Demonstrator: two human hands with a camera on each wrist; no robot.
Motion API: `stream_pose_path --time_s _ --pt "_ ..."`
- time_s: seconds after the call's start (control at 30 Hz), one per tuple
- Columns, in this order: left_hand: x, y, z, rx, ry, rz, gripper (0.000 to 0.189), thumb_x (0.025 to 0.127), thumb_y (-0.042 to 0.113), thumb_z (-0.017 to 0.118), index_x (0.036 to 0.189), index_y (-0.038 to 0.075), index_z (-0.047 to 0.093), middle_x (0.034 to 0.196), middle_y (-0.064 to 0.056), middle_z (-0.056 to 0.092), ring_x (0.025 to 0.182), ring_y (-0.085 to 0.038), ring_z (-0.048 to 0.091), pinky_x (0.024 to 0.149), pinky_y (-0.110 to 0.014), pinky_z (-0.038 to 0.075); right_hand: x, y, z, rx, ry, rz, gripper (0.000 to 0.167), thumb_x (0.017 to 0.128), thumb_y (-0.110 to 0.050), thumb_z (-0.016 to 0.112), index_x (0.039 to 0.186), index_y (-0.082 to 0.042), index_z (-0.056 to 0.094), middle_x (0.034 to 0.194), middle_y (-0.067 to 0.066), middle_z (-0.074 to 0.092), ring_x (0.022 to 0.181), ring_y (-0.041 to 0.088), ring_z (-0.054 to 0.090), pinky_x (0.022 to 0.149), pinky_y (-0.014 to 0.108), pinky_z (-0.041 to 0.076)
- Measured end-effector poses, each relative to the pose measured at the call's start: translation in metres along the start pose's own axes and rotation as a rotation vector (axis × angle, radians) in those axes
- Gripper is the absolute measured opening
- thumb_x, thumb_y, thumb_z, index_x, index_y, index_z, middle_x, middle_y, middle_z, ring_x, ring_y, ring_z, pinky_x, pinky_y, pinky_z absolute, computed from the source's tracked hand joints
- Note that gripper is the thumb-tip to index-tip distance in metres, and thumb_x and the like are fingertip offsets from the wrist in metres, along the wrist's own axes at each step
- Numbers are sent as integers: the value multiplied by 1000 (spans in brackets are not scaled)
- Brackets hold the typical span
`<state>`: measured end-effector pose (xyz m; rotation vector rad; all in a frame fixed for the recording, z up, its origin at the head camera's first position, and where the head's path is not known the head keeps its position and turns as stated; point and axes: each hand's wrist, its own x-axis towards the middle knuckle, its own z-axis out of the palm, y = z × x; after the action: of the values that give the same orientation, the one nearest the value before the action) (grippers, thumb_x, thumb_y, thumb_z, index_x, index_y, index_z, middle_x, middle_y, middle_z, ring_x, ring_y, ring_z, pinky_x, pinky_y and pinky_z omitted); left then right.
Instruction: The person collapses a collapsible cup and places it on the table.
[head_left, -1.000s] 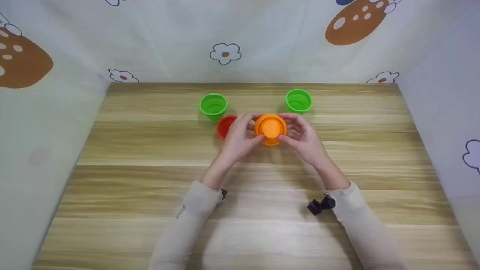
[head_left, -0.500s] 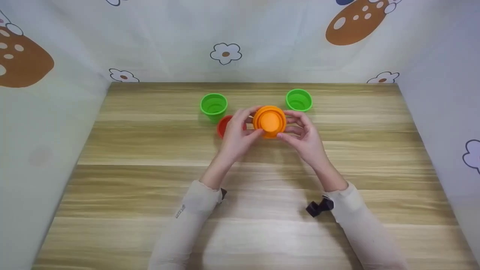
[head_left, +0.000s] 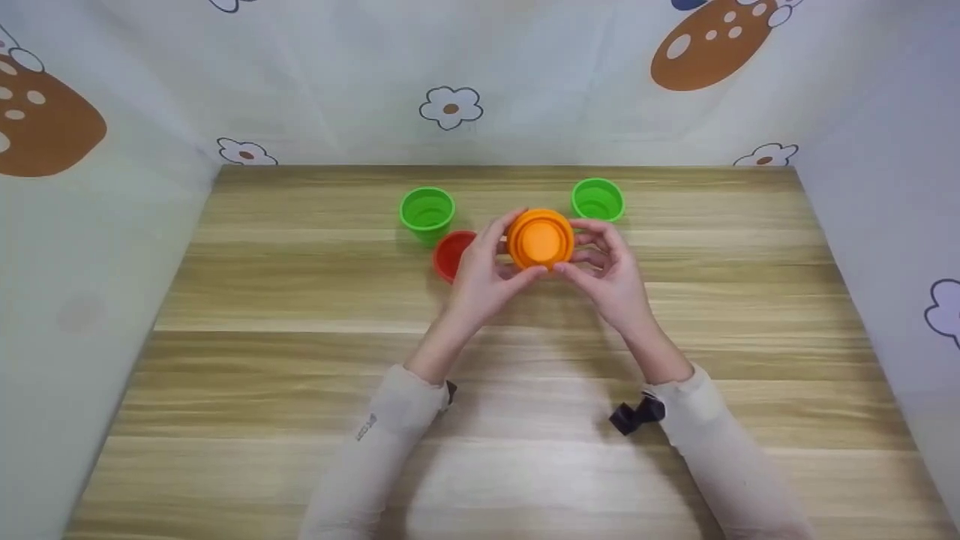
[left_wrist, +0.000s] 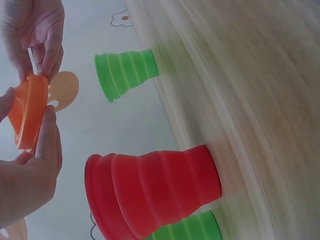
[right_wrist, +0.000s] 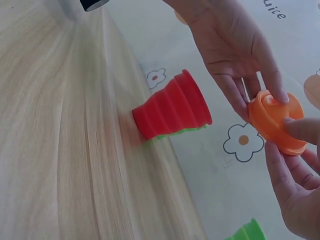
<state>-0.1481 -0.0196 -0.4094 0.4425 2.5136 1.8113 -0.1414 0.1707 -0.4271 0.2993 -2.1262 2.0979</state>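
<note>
Pinching orange cup [head_left: 541, 241] at left edge with left hand [head_left: 480, 277], at right edge with right hand [head_left: 613, 281]; cup squat, ring-stepped, held raised above wooden table [head_left: 300, 300]; red cup [head_left: 451, 256] upright on table, partly hidden by left hand in head view; green cup [head_left: 427, 213] just beyond red one; second green cup [head_left: 598, 201] beyond right hand.

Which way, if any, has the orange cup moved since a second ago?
Yes: the orange cup is slightly higher in the head view, closer to the central wall flower; whether lifted or pushed forward, I can't tell.
</note>
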Motion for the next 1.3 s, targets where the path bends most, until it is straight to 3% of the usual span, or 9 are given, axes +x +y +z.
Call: stream_pose_path --time_s 0.2,0.37,0.5,0.6,0.83,1.07,1.3 --pt "-2 3 3 135 43 61 74 82 14 82 146 6 45 140 -11 57 110 -23 63 86 -23 59 0 1 2 19 5 6 55 80 11 74 130 4 52 108 0 64 90 14 66 83 24 58" --pt "-3 6 4 201 81 61 72 81 15 82 143 6 47 136 -11 60 110 -23 63 91 -26 57 0 1 5 30 9 20 55 81 10 74 130 3 52 107 1 63 86 14 67 78 24 60" --pt "-2 6 5 241 99 46 70 81 14 81 142 7 48 136 -10 60 121 -24 60 105 -33 51 -1 1 7 27 14 15 55 80 10 74 130 3 52 109 2 63 86 14 67 77 24 61" --pt "-1 6 6 253 108 25 67 81 12 79 141 8 48 136 -9 60 125 -23 58 112 -35 46 -2 1 8 25 8 9 55 80 10 75 130 4 51 110 2 64 86 15 67 76 25 61" --pt "-1 4 4 258 109 -18 65 83 9 77 141 9 48 138 -8 59 127 -22 57 113 -34 45 -2 3 9 19 -26 21 56 82 9 74 132 4 50 111 4 62 89 16 67 81 26 61" --pt "0 4 4 281 104 16 64 83 8 76 141 9 49 138 -8 59 127 -23 56 114 -35 44 -3 4 9 17 -12 40 54 82 8 74 130 2 50 114 3 62 91 15 65 82 26 59" --pt "-3 5 5 341 81 33 64 85 8 74 142 10 47 140 -7 58 128 -24 56 115 -38 43 -2 3 13 21 10 61 50 82 9 72 125 2 48 105 1 63 86 14 64 77 22 57"
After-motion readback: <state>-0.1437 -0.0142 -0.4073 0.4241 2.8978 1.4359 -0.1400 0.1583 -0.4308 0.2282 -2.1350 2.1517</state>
